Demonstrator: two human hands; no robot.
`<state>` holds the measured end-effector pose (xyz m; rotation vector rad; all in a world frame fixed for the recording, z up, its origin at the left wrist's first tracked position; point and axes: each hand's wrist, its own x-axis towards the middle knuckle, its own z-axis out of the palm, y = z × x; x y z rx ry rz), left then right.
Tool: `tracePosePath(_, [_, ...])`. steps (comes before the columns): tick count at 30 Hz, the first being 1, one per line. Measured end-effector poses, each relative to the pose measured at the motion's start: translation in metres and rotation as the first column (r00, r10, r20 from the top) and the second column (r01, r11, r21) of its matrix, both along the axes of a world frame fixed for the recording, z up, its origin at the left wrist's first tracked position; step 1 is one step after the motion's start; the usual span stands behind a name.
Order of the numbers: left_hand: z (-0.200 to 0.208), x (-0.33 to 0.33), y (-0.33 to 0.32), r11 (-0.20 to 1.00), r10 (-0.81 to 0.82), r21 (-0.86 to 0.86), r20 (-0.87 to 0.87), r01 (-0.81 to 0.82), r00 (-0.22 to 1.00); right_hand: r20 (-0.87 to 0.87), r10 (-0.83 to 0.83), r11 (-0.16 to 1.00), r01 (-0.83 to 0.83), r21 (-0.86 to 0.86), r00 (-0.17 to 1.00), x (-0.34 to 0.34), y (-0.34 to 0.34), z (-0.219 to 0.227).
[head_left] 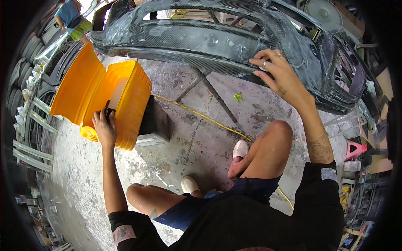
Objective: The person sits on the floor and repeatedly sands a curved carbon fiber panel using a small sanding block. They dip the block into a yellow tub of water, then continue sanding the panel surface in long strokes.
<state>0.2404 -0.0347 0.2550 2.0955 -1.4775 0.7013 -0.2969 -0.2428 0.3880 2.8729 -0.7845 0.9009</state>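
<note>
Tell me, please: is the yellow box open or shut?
Open. The lid of the yellow box is swung to the left, and the left hand is at the opening.

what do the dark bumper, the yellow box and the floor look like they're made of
Dark bumper: probably carbon fibre, or a weave-look finish, since a fine diagonal weave shows; pale smears leave its surface dull in patches.
Yellow box: likely moulded plastic, smooth with a slight sheen, going by the even colour and ribbed, rounded walls.
Floor: seemingly bare concrete, grey, blotchy and stained.
</note>
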Motion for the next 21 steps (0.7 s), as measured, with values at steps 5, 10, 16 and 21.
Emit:
tracePosePath(5, [-0.005, 0.001, 0.006, 0.999, -0.012, -0.033, 0.003, 0.012, 1.0, -0.087, 0.053, 0.996, -0.047, 0.077, 0.995, 0.002, 0.0, 0.014])
tracePosePath(10, [0.002, 0.001, 0.01, 0.999, -0.041, -0.004, -0.028, 0.041, 0.999, -0.078, 0.009, 0.986, 0.004, 0.165, 0.997, -0.005, 0.003, 0.02])
tracePosePath(16, [0.003, -0.006, 0.01, 0.999, -0.026, -0.046, -0.073, 0.022, 0.997, 0.002, -0.059, 0.954, 0.056, 0.295, 0.998, 0.0, 0.007, 0.024])
tracePosePath(21, [-0.001, -0.004, 0.011, 0.998, -0.017, -0.065, -0.068, 0.012, 0.998, 0.123, -0.02, 0.929, -0.027, 0.369, 0.992, 0.04, 0.011, 0.017])
